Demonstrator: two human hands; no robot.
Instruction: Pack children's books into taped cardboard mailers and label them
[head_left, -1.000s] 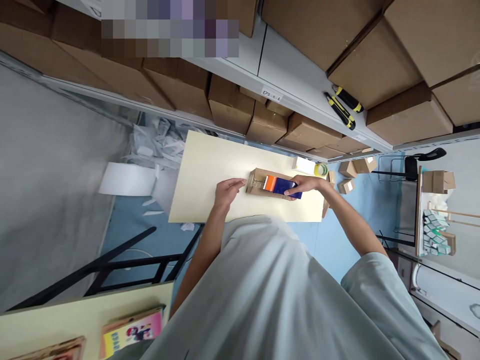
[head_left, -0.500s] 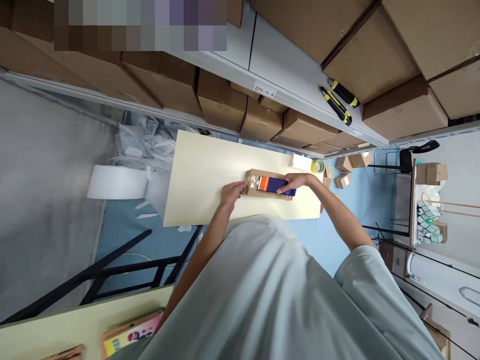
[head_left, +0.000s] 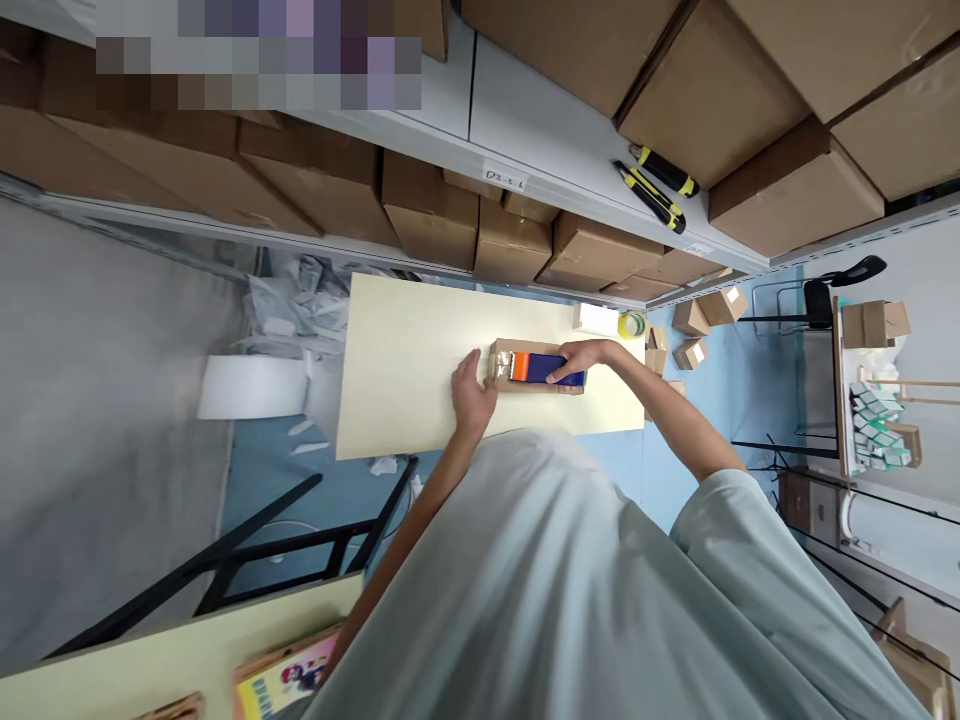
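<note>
A small brown cardboard box [head_left: 501, 362] lies on a pale yellow table [head_left: 405, 360]. On top of it rests a blue and orange tape dispenser [head_left: 536, 368]. My right hand [head_left: 581, 357] is closed around the dispenser's blue end. My left hand [head_left: 472, 385] presses against the box's left end with its fingers together and extended; it holds nothing.
A roll of yellow tape [head_left: 632, 324] and a white packet [head_left: 597, 319] sit at the table's far right. Shelves hold several cardboard boxes [head_left: 427, 210] and two yellow-black utility knives [head_left: 654, 190]. Crumpled paper [head_left: 292, 300] lies on the floor at left. A second table with a colourful book [head_left: 289, 675] is nearer.
My left hand moved right and came against the box's left end. My right hand slid the dispenser leftward along the box top.
</note>
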